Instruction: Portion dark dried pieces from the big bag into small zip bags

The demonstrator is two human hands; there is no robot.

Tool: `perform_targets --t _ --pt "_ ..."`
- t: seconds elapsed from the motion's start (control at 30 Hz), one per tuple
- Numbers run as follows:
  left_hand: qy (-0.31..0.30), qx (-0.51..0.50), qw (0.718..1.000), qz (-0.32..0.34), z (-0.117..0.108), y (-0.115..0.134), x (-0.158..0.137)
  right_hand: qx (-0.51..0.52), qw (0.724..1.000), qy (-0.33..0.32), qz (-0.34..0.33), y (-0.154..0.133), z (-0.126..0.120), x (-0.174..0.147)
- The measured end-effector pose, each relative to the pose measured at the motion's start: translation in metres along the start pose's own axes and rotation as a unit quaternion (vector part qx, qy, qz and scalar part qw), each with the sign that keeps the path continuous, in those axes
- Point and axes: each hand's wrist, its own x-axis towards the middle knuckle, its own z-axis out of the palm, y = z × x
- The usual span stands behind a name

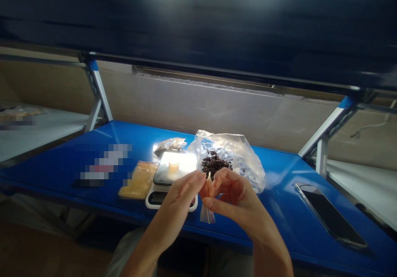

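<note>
A small clear zip-lock bag (207, 215) with a coloured seal strip is pinched between my two hands, its seal end hanging down. My left hand (185, 192) grips it from the left with the fingers together. From the other side, my right hand (237, 196) has thumb and fingers closed on it. What is inside the bag is hidden by my fingers. Just behind my hands, dark dried pieces (215, 161) lie in a large open plastic bag (248, 157). A white digital scale (151, 200) stands by my left hand, with a small cup (173, 167) on its plate.
Left of the scale lies a stack of yellowish clear bags (139, 181). A filled plastic packet (170, 145) sits behind the scale. On the right of the blue table (276, 223) is a phone (331, 215). A dark shelf (198, 32) hangs overhead on metal braces.
</note>
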Motion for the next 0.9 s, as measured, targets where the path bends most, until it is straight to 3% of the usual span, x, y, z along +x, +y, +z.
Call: perform_targets --t 0.3,0.5,0.9 --pt "-0.076 0.053 0.995 0.028 -0.001 0.012 -0.001 -0.118 0.993 0.003 -0.002 -0.003 0.002 -0.005" --pt "-0.098 0.062 0.993 0.029 -0.002 0.016 -0.004 -0.163 0.986 0.023 0.007 -0.005 0.004 -0.010" --pt "-0.130 0.018 0.991 0.026 -0.006 0.020 -0.003 -0.217 0.976 -0.003 0.000 -0.011 0.008 -0.014"
